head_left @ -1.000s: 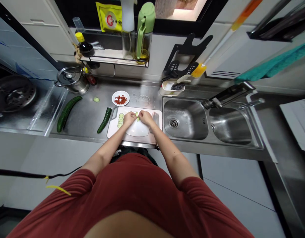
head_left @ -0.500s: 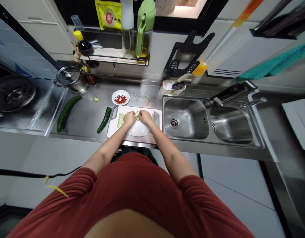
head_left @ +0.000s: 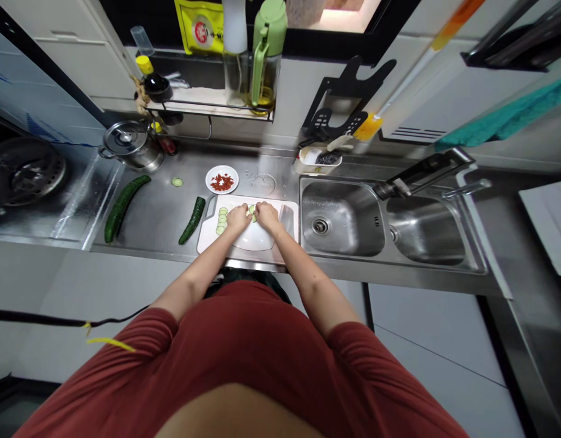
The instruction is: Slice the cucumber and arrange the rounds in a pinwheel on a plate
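Observation:
My left hand (head_left: 239, 218) and my right hand (head_left: 267, 216) meet above a white plate (head_left: 253, 242) on the white cutting board (head_left: 205, 239). Their closed fingertips are at pale green cucumber slices (head_left: 252, 210), which the fingers partly hide. Left of my left hand, a row of overlapping cucumber slices (head_left: 221, 221) lies on the board. A knife's wide blade (head_left: 287, 219) lies flat at the board's right side, partly behind my right wrist. A cut cucumber (head_left: 192, 221) rests on the counter left of the board.
A small plate of chopped red pieces (head_left: 209, 179) sits behind the board. Farther left are a whole cucumber (head_left: 126, 207), a cucumber end piece (head_left: 177, 182) and a lidded pot (head_left: 133, 149). A double sink (head_left: 344, 243) adjoins on the right. Above runs a shelf with bottles (head_left: 265, 73).
My fingers have shifted slightly around the slices, and a little more of the pale green shows between my hands. Everything else stays in place.

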A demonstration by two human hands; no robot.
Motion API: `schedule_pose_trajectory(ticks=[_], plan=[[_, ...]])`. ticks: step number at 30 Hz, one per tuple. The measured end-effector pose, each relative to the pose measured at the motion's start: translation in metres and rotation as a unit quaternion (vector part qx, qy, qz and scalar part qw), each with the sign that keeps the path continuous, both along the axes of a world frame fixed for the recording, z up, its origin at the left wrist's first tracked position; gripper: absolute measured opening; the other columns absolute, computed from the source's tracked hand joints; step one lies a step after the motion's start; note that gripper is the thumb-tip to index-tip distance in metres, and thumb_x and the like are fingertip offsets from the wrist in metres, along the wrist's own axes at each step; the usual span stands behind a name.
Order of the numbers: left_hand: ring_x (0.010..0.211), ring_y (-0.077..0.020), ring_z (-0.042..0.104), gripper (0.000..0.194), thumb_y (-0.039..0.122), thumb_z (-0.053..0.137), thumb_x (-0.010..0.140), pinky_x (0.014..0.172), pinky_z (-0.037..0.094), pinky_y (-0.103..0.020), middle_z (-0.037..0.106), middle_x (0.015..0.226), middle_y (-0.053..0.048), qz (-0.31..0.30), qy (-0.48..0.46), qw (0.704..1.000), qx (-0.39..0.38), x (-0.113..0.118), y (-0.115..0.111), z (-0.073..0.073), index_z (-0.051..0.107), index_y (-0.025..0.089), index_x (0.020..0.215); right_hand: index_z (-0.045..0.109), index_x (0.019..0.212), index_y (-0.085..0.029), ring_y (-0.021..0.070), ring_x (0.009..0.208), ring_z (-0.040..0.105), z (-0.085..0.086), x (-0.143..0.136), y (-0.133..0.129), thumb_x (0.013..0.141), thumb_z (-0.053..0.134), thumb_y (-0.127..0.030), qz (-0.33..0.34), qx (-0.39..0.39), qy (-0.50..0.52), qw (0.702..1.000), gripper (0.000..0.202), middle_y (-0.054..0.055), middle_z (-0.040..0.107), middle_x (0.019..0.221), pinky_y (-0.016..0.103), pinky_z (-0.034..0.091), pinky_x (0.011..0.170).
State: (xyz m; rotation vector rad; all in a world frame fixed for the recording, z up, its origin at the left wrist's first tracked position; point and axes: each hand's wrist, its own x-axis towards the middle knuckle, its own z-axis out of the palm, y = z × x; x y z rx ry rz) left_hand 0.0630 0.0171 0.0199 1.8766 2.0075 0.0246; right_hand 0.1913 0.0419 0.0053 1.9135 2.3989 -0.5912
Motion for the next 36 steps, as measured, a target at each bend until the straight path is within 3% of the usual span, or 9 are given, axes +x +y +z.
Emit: schedule_pose_trajectory(ticks=[12, 19, 24, 36], plan=[[0.105, -0.0265, 0.056, 0.028, 0.034, 0.047, 0.091, 0.086, 0.045, -0.036, 0.061, 0.109, -0.012, -0.023, -0.012, 0.999, 0.030, -0.001, -0.005, -0.009, 0.058, 0.021, 0.113, 0.059, 0.111, -0.020, 0.0232, 0.105, 0.055, 0.000, 0.000, 0.001, 0.095, 0.048, -0.030, -0.016, -0.003, 0.005, 1.000, 0.022, 0.012, 0.058, 0.117, 0.031, 0.044, 0.084], [0.115, -0.0233, 0.044, 0.034, 0.025, 0.040, 0.094, 0.090, 0.044, -0.032, 0.054, 0.118, -0.010, -0.138, -0.027, 0.987, 0.074, -0.009, -0.020, -0.014, 0.060, 0.025, 0.121, 0.059, 0.113, -0.020, 0.0232, 0.104, 0.055, 0.002, 0.000, 0.001, 0.094, 0.048, -0.028, -0.017, -0.007, 0.007, 1.000, 0.023, 0.012, 0.058, 0.117, 0.031, 0.044, 0.084], [0.114, -0.0230, 0.043, 0.040, 0.023, 0.039, 0.094, 0.092, 0.043, -0.032, 0.053, 0.119, -0.010, -0.166, -0.007, 0.984, 0.066, -0.012, -0.023, -0.018, 0.056, 0.026, 0.130, 0.059, 0.113, -0.019, 0.0242, 0.103, 0.055, 0.003, -0.001, 0.000, 0.093, 0.047, -0.024, -0.016, -0.006, 0.012, 1.000, 0.024, 0.013, 0.058, 0.116, 0.033, 0.044, 0.084], [0.114, -0.0252, 0.044, 0.039, 0.025, 0.034, 0.096, 0.089, 0.043, -0.035, 0.055, 0.115, -0.012, -0.190, 0.016, 0.980, 0.058, -0.011, -0.022, -0.012, 0.058, 0.025, 0.126, 0.059, 0.113, -0.020, 0.0236, 0.102, 0.055, -0.001, 0.001, -0.005, 0.097, 0.039, -0.023, -0.008, 0.014, 0.008, 1.000, 0.025, 0.013, 0.058, 0.114, 0.032, 0.043, 0.082]])
